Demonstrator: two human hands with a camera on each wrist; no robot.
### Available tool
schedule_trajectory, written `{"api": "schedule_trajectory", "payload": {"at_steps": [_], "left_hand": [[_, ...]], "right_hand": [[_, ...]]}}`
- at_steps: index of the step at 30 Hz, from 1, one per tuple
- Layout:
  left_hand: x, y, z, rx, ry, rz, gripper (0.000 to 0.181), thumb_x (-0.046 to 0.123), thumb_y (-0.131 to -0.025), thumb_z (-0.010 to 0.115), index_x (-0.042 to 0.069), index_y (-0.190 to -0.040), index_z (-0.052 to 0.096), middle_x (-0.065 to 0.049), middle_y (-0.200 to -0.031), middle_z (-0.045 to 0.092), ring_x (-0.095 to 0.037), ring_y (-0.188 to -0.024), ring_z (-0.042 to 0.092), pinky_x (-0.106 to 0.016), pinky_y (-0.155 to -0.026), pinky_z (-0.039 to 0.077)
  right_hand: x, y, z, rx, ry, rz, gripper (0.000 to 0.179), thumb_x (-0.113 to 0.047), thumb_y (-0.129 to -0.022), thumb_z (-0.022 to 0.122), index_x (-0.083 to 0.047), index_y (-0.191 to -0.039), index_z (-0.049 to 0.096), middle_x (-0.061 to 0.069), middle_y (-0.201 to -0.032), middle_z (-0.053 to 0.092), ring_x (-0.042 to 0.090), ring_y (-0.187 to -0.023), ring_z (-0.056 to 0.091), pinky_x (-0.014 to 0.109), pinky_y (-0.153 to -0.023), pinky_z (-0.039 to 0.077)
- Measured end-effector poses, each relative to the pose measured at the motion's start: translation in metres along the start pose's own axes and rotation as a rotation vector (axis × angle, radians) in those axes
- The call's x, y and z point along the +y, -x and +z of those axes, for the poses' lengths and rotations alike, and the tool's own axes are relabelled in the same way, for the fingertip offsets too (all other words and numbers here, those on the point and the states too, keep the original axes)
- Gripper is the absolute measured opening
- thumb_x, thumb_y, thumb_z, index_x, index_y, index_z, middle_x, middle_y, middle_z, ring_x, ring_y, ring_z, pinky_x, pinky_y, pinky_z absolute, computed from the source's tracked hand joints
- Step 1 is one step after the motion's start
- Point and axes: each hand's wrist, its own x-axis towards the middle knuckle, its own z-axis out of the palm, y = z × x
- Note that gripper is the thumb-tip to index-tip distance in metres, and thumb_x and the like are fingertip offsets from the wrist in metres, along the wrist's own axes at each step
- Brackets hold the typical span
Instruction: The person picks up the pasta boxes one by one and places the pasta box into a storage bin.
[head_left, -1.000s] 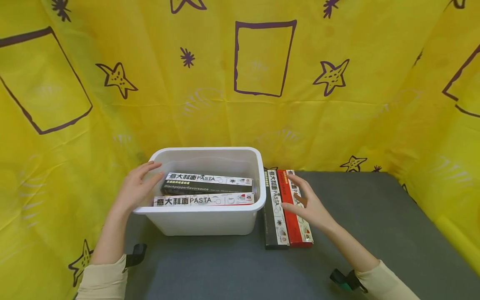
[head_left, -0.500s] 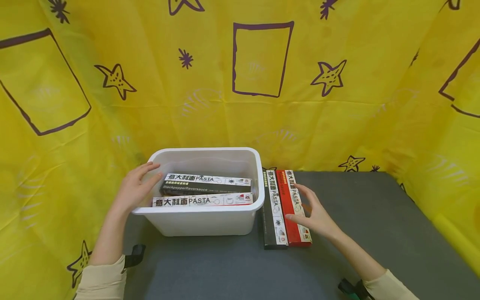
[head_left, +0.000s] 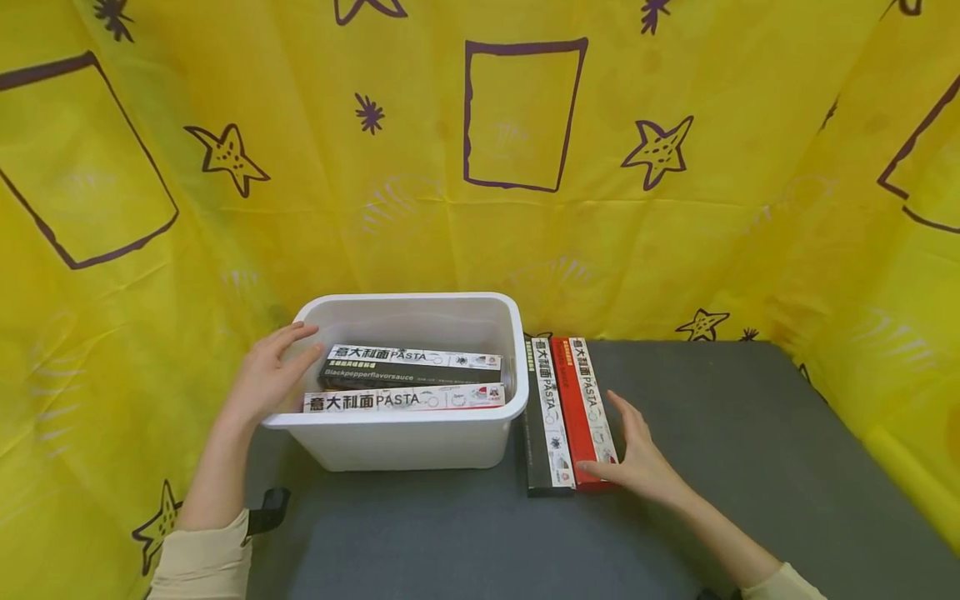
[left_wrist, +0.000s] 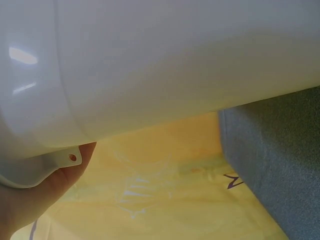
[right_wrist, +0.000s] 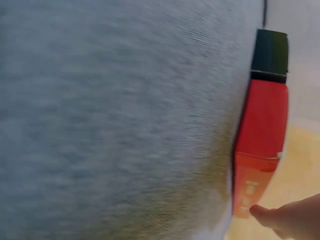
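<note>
1. On the right we see the right hand (head_left: pixel 633 462), thumb and fingers spread well apart with nothing held between them; its thumb overlaps the near end of the red pasta box (head_left: pixel 579 408), though whether they touch we cannot tell.
2. That box lies flat on the counter (head_left: pixel 420 533), right of the white plastic bin (head_left: pixel 397 446), with a black pasta box (head_left: pixel 547 417) just beside it on the left.
3. Our left hand (head_left: pixel 270 375) rests at the bin's left rim, its fingers loosely extended over it and carrying nothing.
4. Inside the bin, a black-pepper-sauce pasta box (head_left: pixel 408 367) lies on the far side of a white-paneled pasta box (head_left: pixel 405 399).
5. We judge the cartons light, stiff and slightly slick (dry pasta, if that's inside, could snap under a hard squeeze).
6. For the red one, we'd favor a hold across its narrow width, around mid-length; the right long side offers room for fingers, the left very little.
</note>
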Motion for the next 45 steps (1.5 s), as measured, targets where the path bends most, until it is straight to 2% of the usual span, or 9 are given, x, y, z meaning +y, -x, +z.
{"api": "schedule_trajectory", "payload": {"at_steps": [4,7,11,14,18,24,31,40,45], "left_hand": [[0.000,0.000,-0.001,0.008,-0.002,0.006,0.057,0.037,-0.101,0.052,-0.004,-0.140,0.048,-0.030,-0.149,0.034,-0.053,-0.136,0.026,-0.071,-0.104,0.020],[0.000,0.000,-0.001,0.011,-0.005,0.007,0.057,0.038,-0.100,0.052,-0.003,-0.139,0.049,-0.029,-0.149,0.034,-0.053,-0.136,0.026,-0.071,-0.104,0.020],[0.000,0.000,-0.001,0.012,-0.007,0.008,0.056,0.037,-0.100,0.053,-0.003,-0.139,0.049,-0.029,-0.149,0.035,-0.053,-0.136,0.026,-0.071,-0.104,0.020],[0.000,0.000,0.000,0.011,-0.006,0.010,0.056,0.037,-0.100,0.053,-0.003,-0.139,0.049,-0.029,-0.149,0.035,-0.053,-0.136,0.027,-0.070,-0.104,0.021],[0.000,0.000,0.000,0.015,-0.005,0.013,0.056,0.037,-0.100,0.053,-0.004,-0.139,0.049,-0.029,-0.148,0.036,-0.053,-0.136,0.027,-0.070,-0.104,0.021],[-0.001,0.000,0.000,0.018,-0.007,0.002,0.056,0.038,-0.100,0.052,-0.002,-0.140,0.049,-0.028,-0.150,0.035,-0.053,-0.136,0.026,-0.070,-0.104,0.020],[-0.002,-0.001,0.001,0.016,-0.001,0.004,0.056,0.038,-0.100,0.053,-0.002,-0.140,0.049,-0.028,-0.150,0.035,-0.053,-0.136,0.026,-0.070,-0.105,0.019],[-0.001,0.000,0.000,0.008,-0.002,-0.003,0.057,0.039,-0.101,0.052,-0.001,-0.141,0.048,-0.028,-0.150,0.034,-0.053,-0.137,0.025,-0.071,-0.104,0.019],[-0.001,0.000,0.000,0.008,-0.001,-0.006,0.057,0.039,-0.101,0.052,-0.001,-0.141,0.048,-0.027,-0.150,0.034,-0.053,-0.137,0.024,-0.071,-0.104,0.018]], "right_hand": [[0.004,0.004,0.005,-0.026,0.008,0.058,0.116,-0.042,-0.068,0.086,-0.008,-0.153,0.015,0.020,-0.153,0.019,0.040,-0.137,0.023,0.067,-0.103,0.030],[0.006,0.006,0.009,-0.042,0.011,0.067,0.120,-0.042,-0.066,0.087,-0.003,-0.153,0.014,0.023,-0.152,0.019,0.039,-0.135,0.027,0.062,-0.103,0.032],[0.010,0.007,0.014,-0.052,0.014,0.032,0.121,-0.041,-0.065,0.089,0.001,-0.151,0.015,0.023,-0.151,0.022,0.037,-0.129,0.035,0.055,-0.100,0.036],[0.012,0.008,0.017,-0.054,0.009,-0.001,0.121,-0.039,-0.065,0.089,0.004,-0.150,0.015,0.025,-0.150,0.023,0.037,-0.127,0.036,0.054,-0.098,0.037],[0.013,0.008,0.018,-0.059,-0.005,-0.025,0.121,-0.036,-0.065,0.089,0.007,-0.150,0.014,0.027,-0.149,0.023,0.038,-0.128,0.034,0.057,-0.099,0.036],[0.012,0.006,0.016,-0.087,-0.016,-0.012,0.124,-0.036,-0.066,0.088,0.011,-0.149,0.010,0.031,-0.151,0.020,0.044,-0.134,0.028,0.062,-0.104,0.029],[0.013,0.004,0.014,-0.130,-0.026,0.027,0.125,-0.037,-0.069,0.087,0.011,-0.150,0.006,0.031,-0.153,0.016,0.044,-0.136,0.026,0.062,-0.107,0.026],[0.018,0.003,0.012,-0.163,-0.062,0.031,0.123,-0.033,-0.072,0.086,0.010,-0.150,0.002,0.030,-0.153,0.016,0.042,-0.134,0.029,0.060,-0.107,0.026],[0.021,0.004,0.009,-0.171,-0.049,0.082,0.121,-0.035,-0.073,0.084,0.007,-0.151,0.001,0.028,-0.153,0.018,0.042,-0.133,0.030,0.059,-0.106,0.028]]}}
